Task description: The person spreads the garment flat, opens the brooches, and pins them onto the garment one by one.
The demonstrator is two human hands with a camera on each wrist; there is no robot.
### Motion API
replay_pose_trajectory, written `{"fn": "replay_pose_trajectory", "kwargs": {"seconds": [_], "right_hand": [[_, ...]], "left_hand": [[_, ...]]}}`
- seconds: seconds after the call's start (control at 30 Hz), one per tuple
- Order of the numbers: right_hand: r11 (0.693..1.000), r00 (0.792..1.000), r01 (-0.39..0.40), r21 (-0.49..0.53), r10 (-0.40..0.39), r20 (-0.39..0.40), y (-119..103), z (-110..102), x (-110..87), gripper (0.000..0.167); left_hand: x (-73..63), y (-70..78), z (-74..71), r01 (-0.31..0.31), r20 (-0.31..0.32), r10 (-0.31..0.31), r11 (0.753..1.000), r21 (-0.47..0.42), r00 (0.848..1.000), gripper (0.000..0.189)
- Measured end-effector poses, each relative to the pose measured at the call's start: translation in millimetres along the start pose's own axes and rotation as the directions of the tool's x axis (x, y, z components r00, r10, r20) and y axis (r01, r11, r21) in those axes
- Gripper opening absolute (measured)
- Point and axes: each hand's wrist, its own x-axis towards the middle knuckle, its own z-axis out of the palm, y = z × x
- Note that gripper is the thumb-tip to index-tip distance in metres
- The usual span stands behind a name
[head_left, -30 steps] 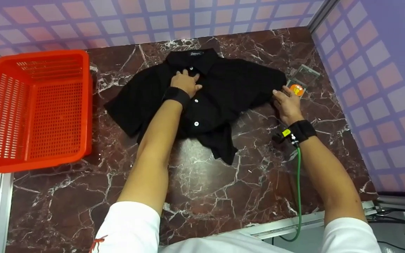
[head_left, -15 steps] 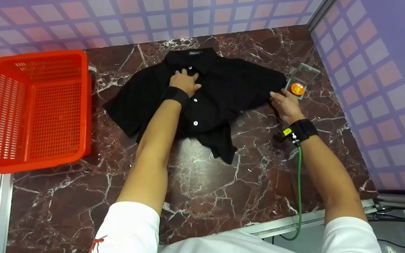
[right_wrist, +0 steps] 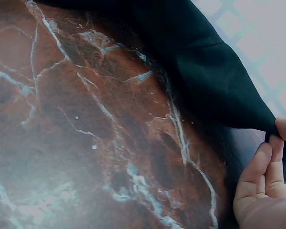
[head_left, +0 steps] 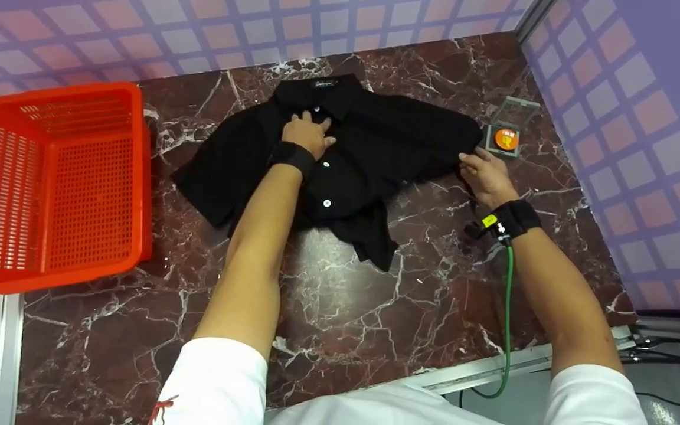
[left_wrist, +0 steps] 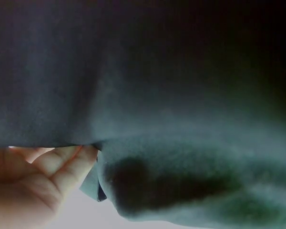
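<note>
The black shirt [head_left: 375,141] is spread front up on the tabletop [head_left: 110,342], right of the red basket [head_left: 137,177]. Its collar [head_left: 340,97] is pointed away from the person, and its longest spread is laid crosswise: one sleeve [head_left: 207,180] is angled toward the basket, the other sleeve [head_left: 434,127] away from it. The lower body is bunched. The left hand [head_left: 306,136] is rested on the chest, fingers spread apart; by the right hand [head_left: 487,175], farther from the basket, the other sleeve's end is pinched between thumb and fingers. That pinch is shown closely in the right wrist view; white buttons [head_left: 327,203] are shown only in the head view, and the left wrist view is filled mostly by blurred dark cloth. Beyond the pinched sleeve, away from the basket, an orange disc [head_left: 506,139] is contained in an opened see-through case [head_left: 511,154]. The tabletop is veined white on dark red; the purple walls [head_left: 169,35] are patterned with pink and white squares.
</note>
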Motion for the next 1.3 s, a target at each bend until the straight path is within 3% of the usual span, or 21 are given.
{"fn": "replay_pose_trajectory", "kwargs": {"seconds": [0.03, 0.17, 0.27, 0.37, 0.5, 0.57, 0.77, 0.9, 1.07, 1.13, 1.3], "right_hand": [[1.000, 1.000, -0.004, 0.018, 0.003, 0.003, -1, 1, 0.6, 0.080], [0.999, 1.000, -0.021, 0.048, 0.020, 0.021, -7, 6, 2.9, 0.008], [0.997, 0.999, -0.044, 0.061, 0.043, 0.017, -10, 8, 5.0, 0.023], [0.996, 0.998, -0.069, 0.063, 0.069, 0.004, -13, 10, 6.2, 0.004], [0.998, 0.997, -0.063, 0.025, 0.062, 0.034, -15, 13, 7.1, 0.055], [0.999, 0.997, -0.043, 0.005, 0.043, 0.060, -14, 14, 7.9, 0.068], [0.999, 0.991, 0.043, -0.010, -0.041, 0.127, -7, 19, 11.7, 0.020], [0.993, 0.986, 0.099, -0.065, -0.089, 0.140, 0, 23, 12.8, 0.022], [0.970, 0.985, 0.152, -0.189, -0.134, 0.108, 7, 26, 15.2, 0.050], [0.960, 0.984, 0.165, -0.227, -0.146, 0.100, 8, 25, 16.1, 0.054], [0.902, 0.978, 0.207, -0.378, -0.190, 0.083, 7, 23, 15.6, 0.022]], "left_hand": [[-0.4, -0.6, -0.7, 0.001, 0.003, -0.001, 1.000, 0.000, 1.000, 0.059], [-0.3, -3.7, -1.1, 0.000, 0.010, 0.000, 1.000, -0.005, 1.000, 0.059], [1.0, -4.5, -0.1, 0.006, 0.012, -0.006, 1.000, -0.012, 1.000, 0.059], [0.5, -4.3, -0.1, 0.010, 0.009, -0.010, 1.000, -0.015, 1.000, 0.059], [-1.4, -4.9, -0.8, 0.007, 0.002, -0.007, 1.000, -0.014, 1.000, 0.059], [-1.9, -5.4, -1.5, 0.007, 0.000, -0.007, 1.000, -0.013, 1.000, 0.059], [-2.6, -7.3, -1.5, 0.012, -0.006, -0.012, 1.000, -0.014, 1.000, 0.059], [-2.4, -6.5, -0.1, 0.007, -0.006, -0.007, 1.000, -0.012, 1.000, 0.059], [-1.3, -3.7, 1.2, 0.000, -0.002, 0.000, 1.000, -0.012, 1.000, 0.059], [-0.8, -2.7, 1.0, 0.000, 0.005, 0.000, 1.000, -0.010, 1.000, 0.059], [-0.2, -1.5, -1.6, 0.001, 0.018, -0.001, 1.000, -0.012, 1.000, 0.059]]}}
